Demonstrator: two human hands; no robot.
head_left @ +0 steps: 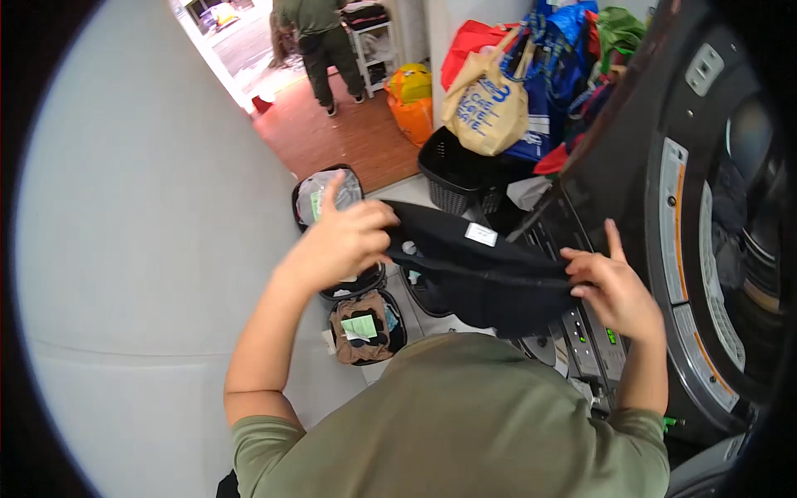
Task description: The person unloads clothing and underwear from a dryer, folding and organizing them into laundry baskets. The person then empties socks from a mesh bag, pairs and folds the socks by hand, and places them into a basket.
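Stretched between my two hands is a black garment (498, 290), its waistband-like opening pulled wide and facing me. A small white label (481, 234) shows inside its far edge. My left hand (344, 236) pinches one end of the opening, index finger raised. At the other end my right hand (610, 286) grips the edge between thumb and fingers, one finger pointing up. The lower part of the garment hangs above the floor and the machine's control panel; whether it has legs I cannot tell.
Below my left arm stands a basket of folded brown clothes (363, 328) with a green slip; another basket (299, 199) is behind. A dark front-loading machine (639, 183) rises at right. Ahead are an empty black basket (448, 178), hanging bags (490, 104) and a person (320, 41) near the doorway.
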